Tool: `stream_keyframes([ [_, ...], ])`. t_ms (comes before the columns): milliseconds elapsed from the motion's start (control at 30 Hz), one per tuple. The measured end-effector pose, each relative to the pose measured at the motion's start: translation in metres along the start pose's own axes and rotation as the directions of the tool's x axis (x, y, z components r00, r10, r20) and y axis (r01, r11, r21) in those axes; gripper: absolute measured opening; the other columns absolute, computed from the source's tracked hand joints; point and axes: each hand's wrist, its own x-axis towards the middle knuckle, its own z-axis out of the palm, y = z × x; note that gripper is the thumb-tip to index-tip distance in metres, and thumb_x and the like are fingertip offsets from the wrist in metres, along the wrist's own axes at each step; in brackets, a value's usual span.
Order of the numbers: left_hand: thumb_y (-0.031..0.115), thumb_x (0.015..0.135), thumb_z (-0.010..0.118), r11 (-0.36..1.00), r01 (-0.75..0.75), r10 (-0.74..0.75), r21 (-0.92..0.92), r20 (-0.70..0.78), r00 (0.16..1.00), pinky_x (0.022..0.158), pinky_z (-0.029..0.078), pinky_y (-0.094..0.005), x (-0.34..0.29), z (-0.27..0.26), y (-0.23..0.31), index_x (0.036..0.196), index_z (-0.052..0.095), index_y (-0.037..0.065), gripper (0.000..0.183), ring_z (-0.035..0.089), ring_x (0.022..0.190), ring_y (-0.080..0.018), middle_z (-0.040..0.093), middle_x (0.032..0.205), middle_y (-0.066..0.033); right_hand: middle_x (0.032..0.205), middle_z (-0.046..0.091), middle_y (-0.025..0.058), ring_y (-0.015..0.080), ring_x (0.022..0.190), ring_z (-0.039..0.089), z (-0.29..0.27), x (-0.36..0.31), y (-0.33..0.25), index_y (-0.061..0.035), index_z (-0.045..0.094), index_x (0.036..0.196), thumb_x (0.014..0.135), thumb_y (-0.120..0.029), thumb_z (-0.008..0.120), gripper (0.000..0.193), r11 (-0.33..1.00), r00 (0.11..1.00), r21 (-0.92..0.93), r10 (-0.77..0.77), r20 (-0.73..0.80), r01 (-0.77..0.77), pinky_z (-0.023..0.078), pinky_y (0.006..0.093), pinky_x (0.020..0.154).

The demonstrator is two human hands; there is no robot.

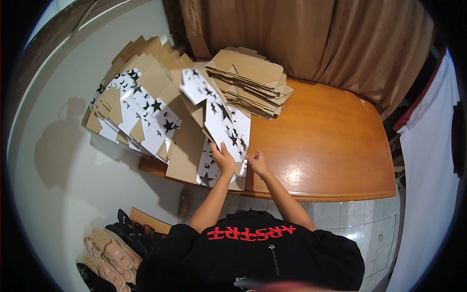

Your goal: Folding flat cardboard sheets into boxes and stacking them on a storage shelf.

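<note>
My left hand [224, 159] grips the near end of a cardboard box blank [221, 119], white with black stars on its upper face. The blank is tilted, its far end raised and slightly blurred. At its near right edge is my right hand [259, 164], fingers curled closed; whether the edge lies between them is hard to make out. Beneath the blank, another star-printed sheet [206, 168] lies flat on brown cardboard [182, 158] at the table's front left edge.
To the left leans a fanned pile of star-printed blanks [146, 109]. A stack of folded plain brown cardboard [248, 73] stands at the back of the wooden table [331, 141]. Brown curtains [301, 39] hang behind it. Several shoes [114, 250] are on the floor at lower left.
</note>
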Motion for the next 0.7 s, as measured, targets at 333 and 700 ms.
stream_keyframes([
  [333, 0.002, 0.084, 0.054, 0.907, -0.379, 0.421, -0.183, 0.390, 0.819, 0.073, 0.046, -0.0407, -0.016, 0.024, 0.045, 0.077, 0.048, -0.003, 0.010, 0.054, 0.103, -0.0428, 0.055, 0.106, -0.0292, 0.117, 0.043, 0.0104, 0.0164, 0.093, 0.051, -0.121, -0.017, -0.101, -0.0073, 0.029, 0.134, 0.085, -0.030, 0.058, 0.062, 0.867, 0.915, 0.343, -0.258, -0.310, 0.361, 0.044, 0.0272, 0.070],
  [700, 0.007, 0.075, 0.063, 0.878, -0.359, 0.453, -0.315, 0.791, 0.412, 0.094, 0.038, -0.0467, -0.067, 0.082, 0.084, 0.080, 0.060, 0.002, 0.007, 0.037, 0.124, -0.0389, 0.023, 0.145, -0.0137, 0.126, 0.039, 0.0167, 0.0276, 0.106, 0.049, -0.267, -0.034, -0.113, -0.0055, 0.021, 0.138, 0.081, -0.010, 0.060, 0.069, 0.831, 0.711, 0.008, -0.471, -0.522, 0.557, 0.047, 0.0371, 0.083],
])
